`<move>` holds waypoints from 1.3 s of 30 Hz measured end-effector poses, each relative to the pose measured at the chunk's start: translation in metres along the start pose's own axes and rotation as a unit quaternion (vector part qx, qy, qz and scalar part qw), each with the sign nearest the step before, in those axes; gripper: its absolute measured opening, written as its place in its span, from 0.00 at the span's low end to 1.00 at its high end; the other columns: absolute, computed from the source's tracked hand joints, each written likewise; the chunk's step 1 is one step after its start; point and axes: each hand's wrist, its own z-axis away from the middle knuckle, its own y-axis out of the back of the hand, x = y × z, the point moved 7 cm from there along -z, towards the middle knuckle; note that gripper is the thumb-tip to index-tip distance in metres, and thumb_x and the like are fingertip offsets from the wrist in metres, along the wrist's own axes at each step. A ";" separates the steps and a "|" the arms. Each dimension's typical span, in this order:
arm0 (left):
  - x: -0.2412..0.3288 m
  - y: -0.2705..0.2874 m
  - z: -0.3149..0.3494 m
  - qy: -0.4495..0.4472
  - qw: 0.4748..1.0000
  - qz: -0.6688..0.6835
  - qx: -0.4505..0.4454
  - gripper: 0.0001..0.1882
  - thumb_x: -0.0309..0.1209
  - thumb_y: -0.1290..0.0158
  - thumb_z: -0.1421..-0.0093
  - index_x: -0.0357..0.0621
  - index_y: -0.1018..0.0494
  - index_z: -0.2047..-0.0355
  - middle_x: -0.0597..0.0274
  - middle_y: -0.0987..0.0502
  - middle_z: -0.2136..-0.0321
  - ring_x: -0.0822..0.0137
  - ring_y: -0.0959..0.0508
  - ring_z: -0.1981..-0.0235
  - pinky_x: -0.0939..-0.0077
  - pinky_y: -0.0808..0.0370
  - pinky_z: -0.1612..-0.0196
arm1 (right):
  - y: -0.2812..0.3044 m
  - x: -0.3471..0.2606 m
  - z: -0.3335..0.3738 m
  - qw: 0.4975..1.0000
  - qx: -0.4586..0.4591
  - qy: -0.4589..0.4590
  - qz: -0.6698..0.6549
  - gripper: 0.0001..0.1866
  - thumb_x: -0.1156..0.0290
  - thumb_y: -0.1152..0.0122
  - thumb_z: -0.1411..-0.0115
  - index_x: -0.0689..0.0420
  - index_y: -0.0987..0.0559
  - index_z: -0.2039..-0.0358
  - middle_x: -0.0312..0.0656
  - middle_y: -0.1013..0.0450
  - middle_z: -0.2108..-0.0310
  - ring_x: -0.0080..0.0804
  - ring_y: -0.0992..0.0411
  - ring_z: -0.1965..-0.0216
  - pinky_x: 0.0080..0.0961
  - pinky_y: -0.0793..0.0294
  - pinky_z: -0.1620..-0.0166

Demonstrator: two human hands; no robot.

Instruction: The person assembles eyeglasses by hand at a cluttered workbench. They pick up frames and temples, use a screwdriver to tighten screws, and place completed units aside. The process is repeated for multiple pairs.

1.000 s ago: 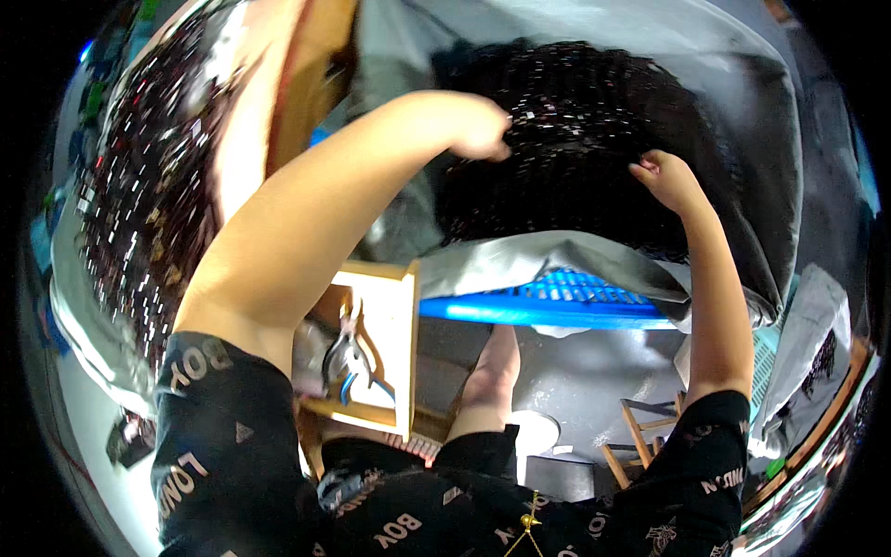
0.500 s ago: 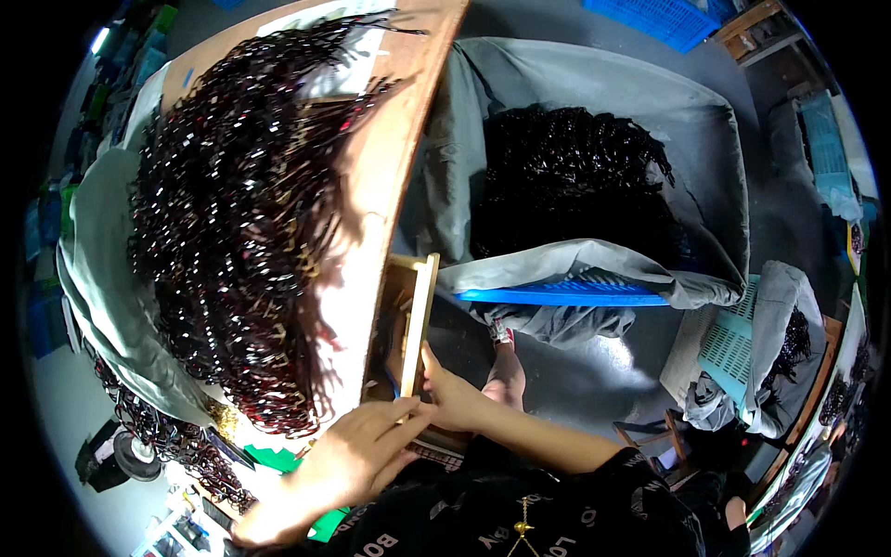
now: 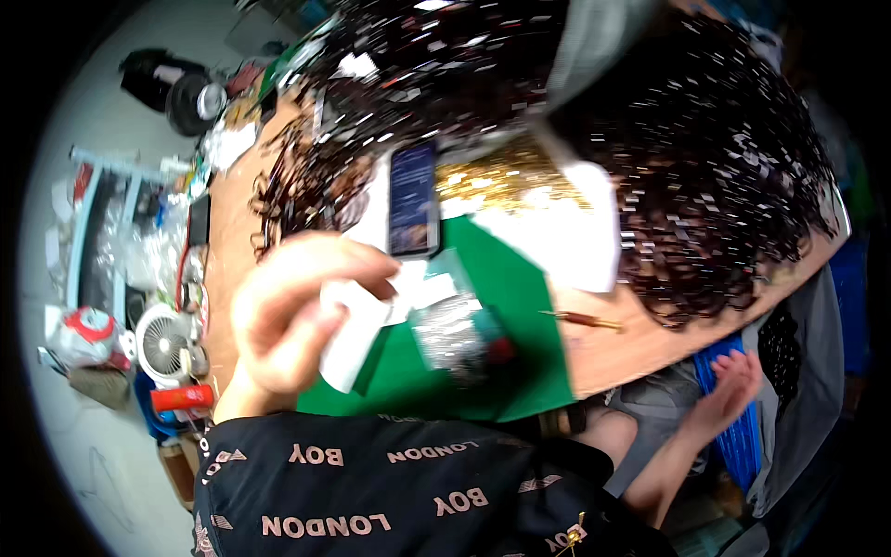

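Observation:
My left hand (image 3: 288, 320) is raised over the green mat (image 3: 534, 357), its fingers curled round a small white piece (image 3: 356, 348) that looks like paper, blurred by motion. A phone (image 3: 413, 209) with a lit screen lies just beyond it. Beside the hand sits a clear bag (image 3: 450, 334) of small silvery pieces. My right hand (image 3: 729, 388) is off the table's right edge, near a blue basket (image 3: 738, 446), fingers stretched out and holding nothing. A slim tool with a reddish-brown handle (image 3: 594, 321) lies on the bare wood.
Large heaps of glossy dark curled pieces (image 3: 733, 176) cover the table's far and right parts. Gold pieces (image 3: 510, 181) lie behind the mat. To the left stand a white fan (image 3: 165, 343), a red box (image 3: 183, 398) and a light-blue rack (image 3: 82, 241).
The view has swung left onto the green mat. Both hands have left the pulled-out wooden drawer and parted. My left hand now holds the white piece; my right has moved away from the table.

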 end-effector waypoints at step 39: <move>-0.162 0.197 0.224 0.188 0.949 0.242 0.073 0.07 0.26 0.49 0.45 0.44 0.37 0.72 0.56 0.26 0.66 0.75 0.31 0.75 0.83 0.34 0.71 | -0.184 -0.144 0.237 0.768 -0.593 -0.161 0.184 0.17 0.70 0.49 0.41 0.58 0.29 0.52 0.34 0.33 0.71 0.22 0.35 0.73 0.18 0.32 0.70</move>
